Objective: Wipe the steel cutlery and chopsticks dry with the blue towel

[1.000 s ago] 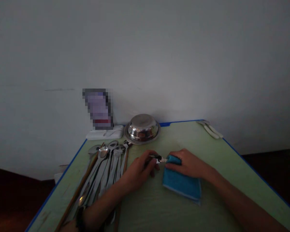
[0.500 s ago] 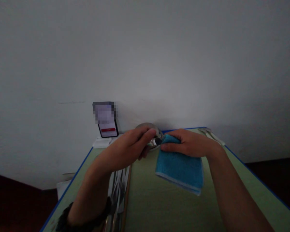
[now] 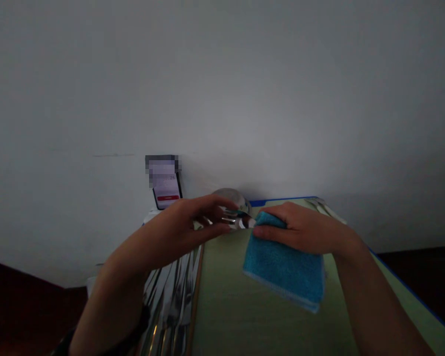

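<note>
My left hand (image 3: 193, 230) pinches the head of a shiny metal utensil (image 3: 234, 221), perhaps a fork, raised above the green table (image 3: 230, 306). My right hand (image 3: 300, 230) grips a folded blue cloth (image 3: 284, 267) wrapped round the utensil's other end; the cloth hangs down from my fingers. The two hands nearly meet in mid-air. The utensil's handle is hidden inside the cloth.
A row of metal cutlery (image 3: 170, 301) and a wooden stick lie on the table's left side under my left forearm. A steel bowl (image 3: 241, 200) sits at the back behind my hands. A phone (image 3: 166, 187) leans against the wall. White utensils (image 3: 324, 206) lie at the far right corner.
Both hands rose from the table with the utensil and cloth. My left fingers have since spread a little, showing more of the utensil, and the cloth has shifted slightly right.
</note>
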{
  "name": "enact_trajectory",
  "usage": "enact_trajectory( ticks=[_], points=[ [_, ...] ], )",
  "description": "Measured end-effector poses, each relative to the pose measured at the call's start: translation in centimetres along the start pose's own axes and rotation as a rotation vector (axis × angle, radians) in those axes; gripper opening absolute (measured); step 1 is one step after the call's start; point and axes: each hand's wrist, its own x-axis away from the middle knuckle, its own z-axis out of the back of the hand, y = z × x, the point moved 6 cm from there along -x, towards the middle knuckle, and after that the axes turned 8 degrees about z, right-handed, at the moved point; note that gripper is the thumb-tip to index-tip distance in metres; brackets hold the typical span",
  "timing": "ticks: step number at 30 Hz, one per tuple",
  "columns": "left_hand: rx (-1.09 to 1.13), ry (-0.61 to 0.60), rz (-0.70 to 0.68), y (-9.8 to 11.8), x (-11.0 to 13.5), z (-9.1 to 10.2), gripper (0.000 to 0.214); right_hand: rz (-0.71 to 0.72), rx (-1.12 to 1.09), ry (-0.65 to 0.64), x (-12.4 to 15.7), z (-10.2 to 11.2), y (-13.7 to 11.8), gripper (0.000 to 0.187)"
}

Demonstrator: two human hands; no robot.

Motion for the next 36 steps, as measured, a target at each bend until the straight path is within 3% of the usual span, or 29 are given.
enact_trajectory(
  ticks=[5,9,17,21,26,29,36],
  points=[
    [-0.05,0.039,0.002,0.4,-0.2,-0.1,0.023,0.019,0.029,-0.002,-0.3,-0.2,-0.2,0.031],
    [-0.081,0.003,-0.031,1.1,-0.5,-0.9,0.018,0.03,0.079,-0.002,-0.6,-0.6,0.0,0.03],
    [0.051,-0.065,-0.055,1.3,-0.4,-0.8,0.03,0.088,0.023,0.026,-0.8,-0.5,-0.6,0.029],
    [-0.015,-0.005,-0.073,1.2,-0.4,-0.2,0.024,0.039,0.021,0.043,-0.8,-0.5,-0.1,0.03],
    [-0.086,0.174,-0.044,-0.3,-0.3,1.3,0.015,0.037,0.073,-0.037,-0.7,-0.9,0.4,0.033],
    [-0.075,0.248,-0.074,-0.4,-0.2,1.8,0.01,0.017,0.159,0.007,-0.5,-0.4,0.4,0.032],
    [-0.103,0.16,-0.041,0.3,-0.8,0.4,0.017,-0.012,0.315,0.042,-0.3,-0.3,0.3,0.034]
  ],
)
